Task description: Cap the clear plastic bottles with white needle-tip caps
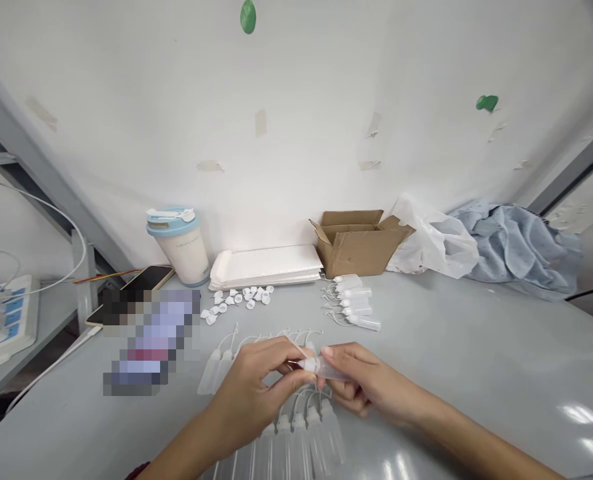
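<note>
My right hand hid part of the small bottle in its fingers, and my left hand blocked much of the row of bottles behind it. The nearer bottles ran off the bottom edge — so did my dark red sleeve, a mere sliver. Coarse blocks blurred part of the phone and whatever lay beside it. The lettering on the cup was too small to read — and the carton hid its floor.

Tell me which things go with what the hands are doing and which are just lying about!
Likely part of the job: held bottle, other bottles, small white caps.
Probably just lying about: cup, plastic bag, blue cloth.
</note>
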Available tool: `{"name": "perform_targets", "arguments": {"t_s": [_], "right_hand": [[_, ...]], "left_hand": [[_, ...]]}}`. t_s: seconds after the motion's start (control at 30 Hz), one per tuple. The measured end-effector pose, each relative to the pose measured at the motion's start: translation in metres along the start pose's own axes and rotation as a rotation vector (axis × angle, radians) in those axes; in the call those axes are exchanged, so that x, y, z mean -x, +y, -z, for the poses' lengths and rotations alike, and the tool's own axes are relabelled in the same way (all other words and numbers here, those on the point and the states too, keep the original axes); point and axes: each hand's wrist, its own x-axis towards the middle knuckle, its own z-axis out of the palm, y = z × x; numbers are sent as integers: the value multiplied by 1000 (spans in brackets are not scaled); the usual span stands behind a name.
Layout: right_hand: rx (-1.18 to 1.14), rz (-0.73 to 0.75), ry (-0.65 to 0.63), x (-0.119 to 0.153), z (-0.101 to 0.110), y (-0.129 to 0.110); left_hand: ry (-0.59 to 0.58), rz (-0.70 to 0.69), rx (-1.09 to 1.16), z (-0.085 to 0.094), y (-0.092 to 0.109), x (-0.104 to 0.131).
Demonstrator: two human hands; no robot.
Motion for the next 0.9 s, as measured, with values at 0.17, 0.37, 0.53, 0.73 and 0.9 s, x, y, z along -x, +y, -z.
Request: {"name": "perform_targets", "arguments": {"t_s": [0.17, 0.37, 0.53, 0.73, 0.9], "right_hand": [[-55, -87, 14, -1, -1, 3], [727, 319, 277, 3, -2, -1], [789, 361, 258, 5, -1, -1], [582, 299, 202, 1, 2, -1], [834, 421, 295, 3, 0, -2]], "left_hand": [[-33, -92, -92, 0, 4, 1], [-2, 204, 117, -1, 2, -1], [58, -32, 4, -4, -6, 1], [51, -79, -139, -3, -4, 2], [-66, 192, -146, -1, 2, 2]]}}
